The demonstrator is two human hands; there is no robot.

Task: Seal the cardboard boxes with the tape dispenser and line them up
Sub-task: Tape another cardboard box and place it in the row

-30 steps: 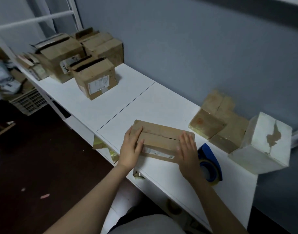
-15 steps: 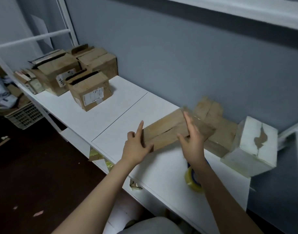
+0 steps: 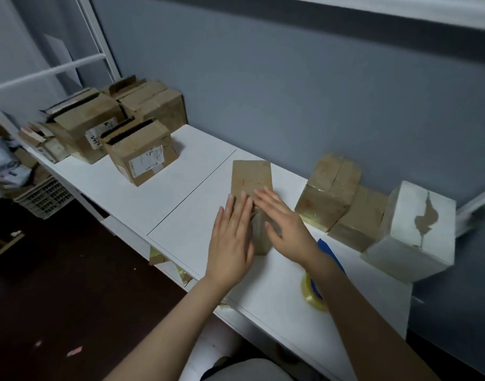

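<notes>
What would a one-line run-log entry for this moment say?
left hand: flat on flat brown cardboard box | right hand: flat on same box | blue tape dispenser: unheld on white table by right forearm

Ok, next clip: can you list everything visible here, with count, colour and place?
flat cardboard box: one, brown, middle of the table, under the left hand and right hand
tape dispenser: one, blue with a yellowish roll, near table edge, partly hidden by an arm
taped boxes: two, brown, against the wall, right of the flat cardboard box
white box: one, white with a torn brown patch, table's right end
open boxes: about five, brown, clustered at the table's far left
table: one, white, along the wall
wall: blue-grey
basket: one, pale lattice, on the floor at left
left hand: straight fingers on the box's near part
right hand: straight fingers laid over the box
</notes>
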